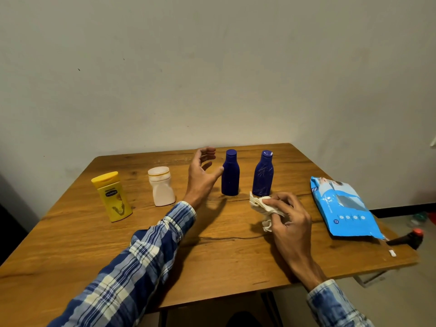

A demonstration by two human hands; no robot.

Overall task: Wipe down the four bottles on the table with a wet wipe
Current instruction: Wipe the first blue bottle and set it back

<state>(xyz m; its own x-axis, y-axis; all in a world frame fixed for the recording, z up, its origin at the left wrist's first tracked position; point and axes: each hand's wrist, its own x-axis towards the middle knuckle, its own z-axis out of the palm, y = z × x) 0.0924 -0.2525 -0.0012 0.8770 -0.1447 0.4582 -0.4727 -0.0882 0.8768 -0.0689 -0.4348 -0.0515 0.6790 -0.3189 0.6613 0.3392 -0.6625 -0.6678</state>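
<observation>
Four bottles stand upright in a row on the wooden table point(70, 244). From the left: a yellow bottle point(114, 197), a white bottle point(161, 186), a dark blue bottle point(230, 173) and a second dark blue bottle point(263, 174). My left hand point(203, 172) is open just left of the first blue bottle, its thumb close to or touching the bottle's side. My right hand point(289, 218) is shut on a crumpled white wet wipe point(262, 206), in front of the second blue bottle.
A blue pack of wet wipes point(342, 206) lies flat at the table's right side. A dark object with a red cap point(410, 237) rests at the right edge. A plain wall stands right behind the table.
</observation>
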